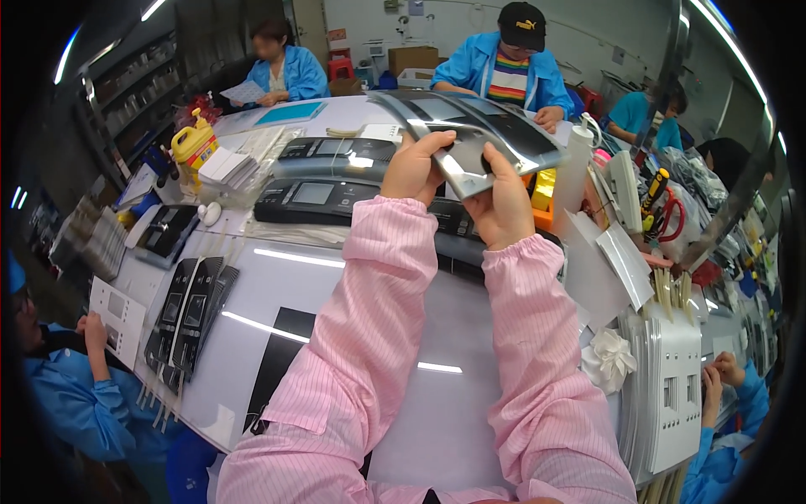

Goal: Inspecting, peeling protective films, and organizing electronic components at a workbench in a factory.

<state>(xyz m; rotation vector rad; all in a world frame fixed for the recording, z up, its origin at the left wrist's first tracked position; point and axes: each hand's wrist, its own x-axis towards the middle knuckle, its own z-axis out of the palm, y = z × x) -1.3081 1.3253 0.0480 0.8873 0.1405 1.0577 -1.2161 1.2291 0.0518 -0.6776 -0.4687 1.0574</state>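
My left hand [413, 168] and my right hand [506, 200] are raised over the far part of the table, both closed on a bundle of glossy black panel sheets [504, 126] with clear edges. The sheets bow and spread toward the far side, with thumbs on top near the close end. Fingers underneath are partly hidden. Below and left of my hands, stacks of black panels with grey windows [315, 195] lie on the table. My forearms, in pink striped sleeves, reach across the white tabletop [445, 336].
On the left are a yellow jug [194, 144], black panel strips [189, 311] and a white card stack [228, 168]. On the right stand a white squeeze bottle [576, 168], screwdrivers [655, 191], red scissors [672, 217] and stacked white panels [673, 395]. Several co-workers sit around the table.
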